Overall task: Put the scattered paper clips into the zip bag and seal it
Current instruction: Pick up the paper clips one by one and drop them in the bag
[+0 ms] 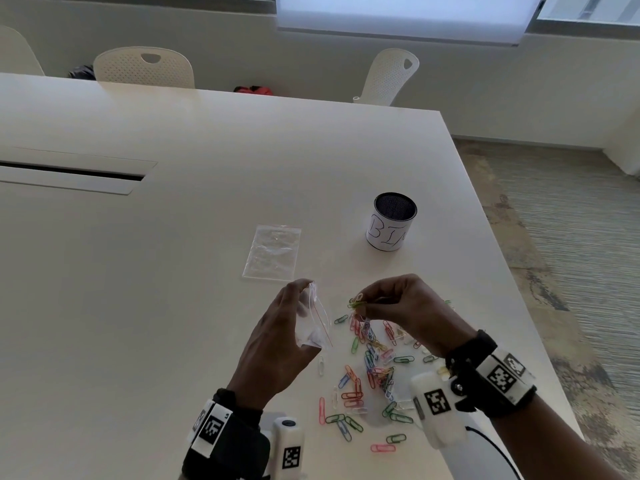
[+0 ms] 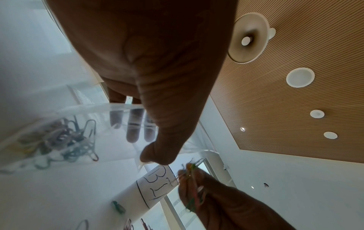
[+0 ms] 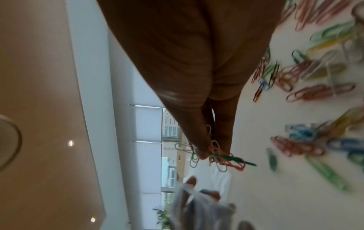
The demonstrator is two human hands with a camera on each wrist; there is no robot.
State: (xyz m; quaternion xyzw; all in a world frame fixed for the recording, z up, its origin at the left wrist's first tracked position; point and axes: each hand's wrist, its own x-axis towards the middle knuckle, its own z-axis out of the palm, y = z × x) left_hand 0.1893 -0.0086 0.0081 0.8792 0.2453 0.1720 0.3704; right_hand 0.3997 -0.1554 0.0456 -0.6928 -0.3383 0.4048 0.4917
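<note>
My left hand (image 1: 287, 327) holds a small clear zip bag (image 1: 317, 322) with a red seal line above the table, its mouth facing right. In the left wrist view the zip bag (image 2: 82, 124) holds several clips near its bottom, and my fingers (image 2: 133, 124) show through the plastic. My right hand (image 1: 398, 306) pinches a small bunch of coloured paper clips (image 1: 356, 301) just right of the bag's mouth; the same bunch of clips (image 3: 222, 157) hangs from the fingertips in the right wrist view. Many scattered paper clips (image 1: 370, 372) lie on the white table (image 1: 173, 271) below both hands.
A second clear zip bag (image 1: 273, 252) lies flat on the table beyond my hands. A black mesh cup with a white label reading BIN (image 1: 391, 221) stands at the back right. The table's right edge (image 1: 512, 271) runs close to the clips. White chairs (image 1: 143, 67) stand along the far side.
</note>
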